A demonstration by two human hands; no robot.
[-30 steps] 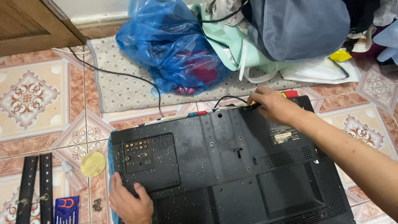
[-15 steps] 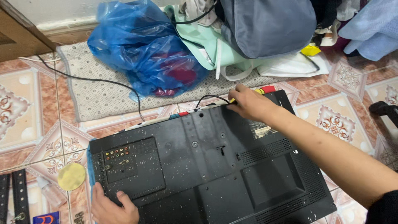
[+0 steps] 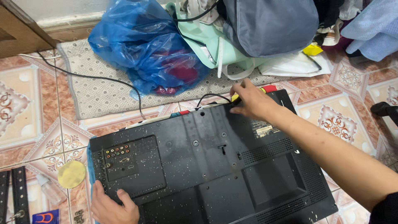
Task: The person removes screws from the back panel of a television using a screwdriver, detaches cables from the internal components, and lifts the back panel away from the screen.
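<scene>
A flat black television (image 3: 215,166) lies face down on the tiled floor, its dusty back panel up. My left hand (image 3: 112,205) rests on the panel's near left corner, below the block of coloured sockets (image 3: 118,155). My right hand (image 3: 251,101) reaches across to the far edge and pinches something small there, beside a black cable (image 3: 209,97) that loops up from the edge. What the fingers pinch is hidden. A red and yellow object (image 3: 265,89) shows just past my fingers.
A blue plastic bag (image 3: 145,43), a grey backpack (image 3: 269,25) and clothes are piled on a grey mat (image 3: 99,89) behind the television. A black power cord (image 3: 91,76) crosses the mat. A yellow disc (image 3: 71,174) and black brackets (image 3: 12,195) lie at left.
The view has shifted left and down, so everything sits further right. My right hand stays at the television's far edge; my left hand stays on the near left corner.
</scene>
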